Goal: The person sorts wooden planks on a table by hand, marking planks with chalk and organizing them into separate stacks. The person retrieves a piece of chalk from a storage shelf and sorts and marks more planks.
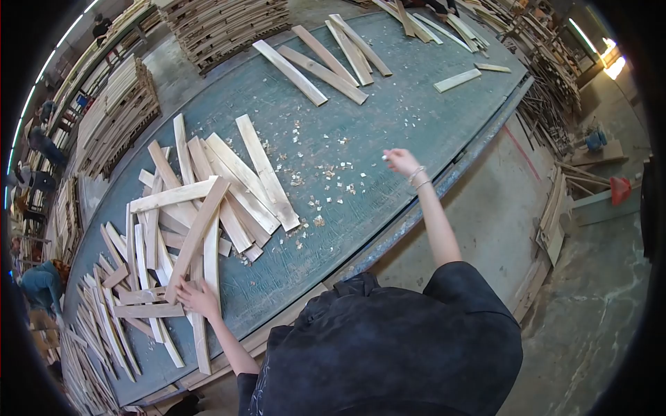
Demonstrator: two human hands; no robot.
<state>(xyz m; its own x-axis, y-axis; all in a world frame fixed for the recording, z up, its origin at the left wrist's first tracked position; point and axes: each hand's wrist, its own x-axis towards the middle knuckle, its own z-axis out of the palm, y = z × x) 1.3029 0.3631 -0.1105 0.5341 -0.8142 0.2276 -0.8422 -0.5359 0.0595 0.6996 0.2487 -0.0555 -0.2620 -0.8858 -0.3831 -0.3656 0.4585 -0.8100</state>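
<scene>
My left hand [199, 299] is at the lower end of a long brown wooden board [198, 239], fingers over its face and thumb by its edge. This board lies slanted across the top of a loose pile of boards. Two short boards [148, 311] lie just left of my fingertips, and a pale board [173, 195] crosses near the far end. Over the table's right side, my right hand [401, 162] is raised with its fingers pinched on a small white piece [385, 157] that looks like chalk.
Small wood chips [333, 168] are scattered over the green table [374, 132]. More boards [326, 66] lie at its far side, where another person's hands [444, 10] show. Stacked lumber [222, 28] stands behind the table. A person in teal [43, 284] is at the left end.
</scene>
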